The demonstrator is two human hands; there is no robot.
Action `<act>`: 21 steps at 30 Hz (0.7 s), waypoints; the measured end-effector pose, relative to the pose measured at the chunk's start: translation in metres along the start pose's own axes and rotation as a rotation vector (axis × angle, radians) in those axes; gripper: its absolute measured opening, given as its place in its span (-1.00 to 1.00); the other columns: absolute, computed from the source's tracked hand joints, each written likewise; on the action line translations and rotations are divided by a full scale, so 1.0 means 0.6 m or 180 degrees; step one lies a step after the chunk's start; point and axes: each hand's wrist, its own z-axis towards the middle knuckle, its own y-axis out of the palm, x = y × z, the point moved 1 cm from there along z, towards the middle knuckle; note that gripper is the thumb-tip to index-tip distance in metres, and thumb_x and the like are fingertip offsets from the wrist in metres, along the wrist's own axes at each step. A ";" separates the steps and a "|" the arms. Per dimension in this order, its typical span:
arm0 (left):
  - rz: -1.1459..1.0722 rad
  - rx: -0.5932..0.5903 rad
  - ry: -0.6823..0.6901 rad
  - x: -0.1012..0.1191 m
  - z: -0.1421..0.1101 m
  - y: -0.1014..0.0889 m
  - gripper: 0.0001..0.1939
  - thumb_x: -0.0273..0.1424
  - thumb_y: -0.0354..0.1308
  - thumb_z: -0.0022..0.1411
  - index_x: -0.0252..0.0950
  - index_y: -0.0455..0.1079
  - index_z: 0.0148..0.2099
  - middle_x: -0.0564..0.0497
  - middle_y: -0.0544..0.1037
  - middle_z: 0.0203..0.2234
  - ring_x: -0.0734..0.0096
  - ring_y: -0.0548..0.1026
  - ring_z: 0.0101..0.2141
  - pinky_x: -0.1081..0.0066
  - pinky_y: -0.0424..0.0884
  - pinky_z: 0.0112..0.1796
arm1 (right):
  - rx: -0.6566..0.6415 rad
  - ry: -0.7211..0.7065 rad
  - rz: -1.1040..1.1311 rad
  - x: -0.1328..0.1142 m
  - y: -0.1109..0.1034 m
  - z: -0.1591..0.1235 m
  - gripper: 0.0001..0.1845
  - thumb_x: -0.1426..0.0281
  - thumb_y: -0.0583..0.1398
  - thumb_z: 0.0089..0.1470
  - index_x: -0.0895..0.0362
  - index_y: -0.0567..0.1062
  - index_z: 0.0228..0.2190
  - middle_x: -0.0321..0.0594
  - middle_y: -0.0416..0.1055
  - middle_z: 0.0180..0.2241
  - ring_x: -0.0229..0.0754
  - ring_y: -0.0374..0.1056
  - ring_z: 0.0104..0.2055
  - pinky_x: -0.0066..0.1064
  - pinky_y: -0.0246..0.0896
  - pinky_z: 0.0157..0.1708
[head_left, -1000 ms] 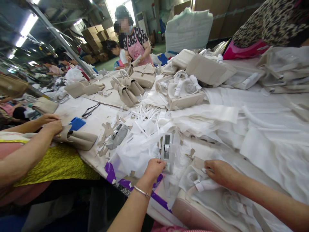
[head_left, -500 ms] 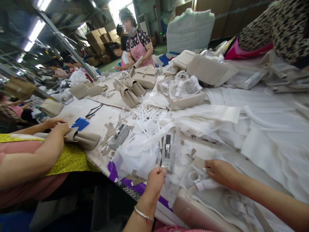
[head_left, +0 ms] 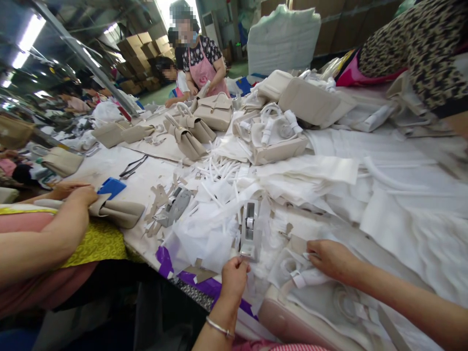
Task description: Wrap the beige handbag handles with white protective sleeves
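My left hand (head_left: 234, 276) is closed in a pinch just below the front end of a grey tape dispenser (head_left: 249, 231), apparently on a strip of clear tape drawn from it. My right hand (head_left: 328, 259) lies with curled fingers on a white-wrapped bag handle (head_left: 306, 278) of a bag (head_left: 292, 321) at the near table edge. White paper and foam scraps (head_left: 208, 229) lie around the dispenser.
A second tape dispenser (head_left: 174, 206) sits left of mine. A co-worker's arms (head_left: 54, 229) at the left hold a beige bag (head_left: 117, 210) beside a blue block (head_left: 111, 187). Beige handbags (head_left: 215, 112) and white wrapping sheets (head_left: 383, 195) cover the long table; a person in a pink apron (head_left: 203, 66) stands at the far end.
My left hand has drawn back from the dispenser's front toward the table edge, staying pinched. My right hand has stayed on the wrapped handle.
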 end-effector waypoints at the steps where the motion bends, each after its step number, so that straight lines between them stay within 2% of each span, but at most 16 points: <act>1: 0.0261 0.0054 0.0132 -0.003 0.000 -0.004 -0.76 -0.26 0.09 0.10 -0.33 0.38 -0.47 0.01 0.46 -0.57 0.39 0.41 -0.45 0.42 0.33 -0.39 | -0.0030 0.0037 -0.0003 -0.001 -0.001 0.000 -0.81 0.36 0.10 0.09 0.13 0.51 -0.40 -0.06 0.55 -0.33 -0.03 0.44 -0.26 -0.34 0.07 -0.34; 3: 0.0750 -0.0001 0.0535 0.005 -0.009 -0.019 -0.76 -0.30 0.08 0.12 -0.32 0.37 -0.51 0.02 0.44 -0.60 0.38 0.39 -0.46 0.40 0.32 -0.37 | -0.0081 0.0108 -0.0005 -0.004 -0.005 -0.001 -0.80 0.36 0.10 0.09 0.14 0.52 -0.39 -0.07 0.55 -0.32 -0.03 0.44 -0.25 -0.34 0.09 -0.33; 5: 0.1015 -0.0286 0.1053 0.036 -0.029 -0.036 -0.76 -0.30 0.06 0.19 -0.30 0.42 -0.44 0.01 0.48 -0.54 0.36 0.41 -0.43 0.39 0.33 -0.33 | -0.0072 0.0129 -0.0016 -0.007 -0.009 -0.001 -0.79 0.36 0.10 0.10 0.14 0.52 -0.37 -0.06 0.55 -0.31 -0.03 0.45 -0.23 -0.34 0.10 -0.31; 7: 0.1129 -0.0574 0.1608 0.088 -0.049 -0.048 -0.77 -0.30 0.03 0.26 -0.28 0.47 -0.33 -0.01 0.52 -0.44 0.35 0.45 -0.36 0.40 0.35 -0.28 | -0.0050 0.0140 -0.0032 -0.009 -0.013 -0.002 -0.79 0.36 0.10 0.10 0.14 0.53 -0.34 -0.06 0.56 -0.29 -0.02 0.45 -0.22 -0.34 0.10 -0.30; 9: 0.1348 -0.0899 0.2191 0.150 -0.056 -0.041 -0.77 -0.33 0.02 0.29 -0.26 0.48 -0.31 -0.02 0.53 -0.41 0.36 0.45 -0.33 0.41 0.34 -0.25 | -0.0069 0.0182 -0.0027 -0.010 -0.015 -0.001 -0.79 0.36 0.10 0.10 0.15 0.53 -0.32 -0.05 0.55 -0.27 -0.01 0.44 -0.21 -0.34 0.10 -0.29; 11: 0.1661 -0.1334 0.2730 0.206 -0.044 -0.013 -0.78 -0.37 0.03 0.28 -0.25 0.49 -0.32 -0.02 0.52 -0.42 0.38 0.45 -0.33 0.42 0.33 -0.25 | -0.0101 0.0253 -0.0002 -0.012 -0.017 -0.001 -0.79 0.35 0.11 0.10 0.15 0.53 -0.30 -0.05 0.55 -0.27 -0.01 0.44 -0.20 -0.34 0.10 -0.29; 14: 0.2217 -0.2100 0.3368 0.259 0.004 0.060 -0.83 -0.39 0.10 0.24 -0.25 0.53 -0.29 -0.01 0.55 -0.41 0.37 0.46 -0.34 0.43 0.32 -0.27 | -0.0098 0.0336 0.0032 -0.016 -0.020 -0.003 -0.79 0.35 0.11 0.11 0.15 0.52 -0.29 -0.07 0.55 -0.27 -0.01 0.44 -0.19 -0.35 0.10 -0.29; 16: 0.2600 -0.2645 0.3565 0.272 0.042 0.113 -0.87 -0.40 0.16 0.19 -0.22 0.55 -0.29 0.01 0.58 -0.40 0.37 0.47 -0.36 0.45 0.30 -0.31 | -0.0066 0.0361 0.0009 -0.021 -0.021 -0.006 -0.80 0.37 0.10 0.11 0.14 0.51 -0.29 -0.08 0.55 -0.28 -0.02 0.45 -0.21 -0.35 0.10 -0.30; 18: 0.2981 -0.3097 0.3586 0.272 0.075 0.160 -0.89 -0.41 0.21 0.14 -0.17 0.57 -0.30 0.05 0.60 -0.41 0.38 0.46 -0.40 0.46 0.27 -0.37 | -0.0023 0.0378 -0.0062 -0.025 -0.019 -0.008 -0.80 0.40 0.09 0.11 0.15 0.50 -0.30 -0.08 0.55 -0.30 -0.01 0.46 -0.22 -0.34 0.10 -0.31; 21: 0.3342 -0.3487 0.3639 0.262 0.104 0.210 -0.90 -0.39 0.26 0.08 -0.10 0.59 -0.32 0.09 0.62 -0.43 0.39 0.45 -0.46 0.45 0.22 -0.43 | -0.0007 0.0425 -0.0135 -0.028 -0.017 -0.008 -0.80 0.42 0.08 0.11 0.16 0.49 -0.31 -0.06 0.55 -0.31 0.01 0.46 -0.24 -0.34 0.11 -0.33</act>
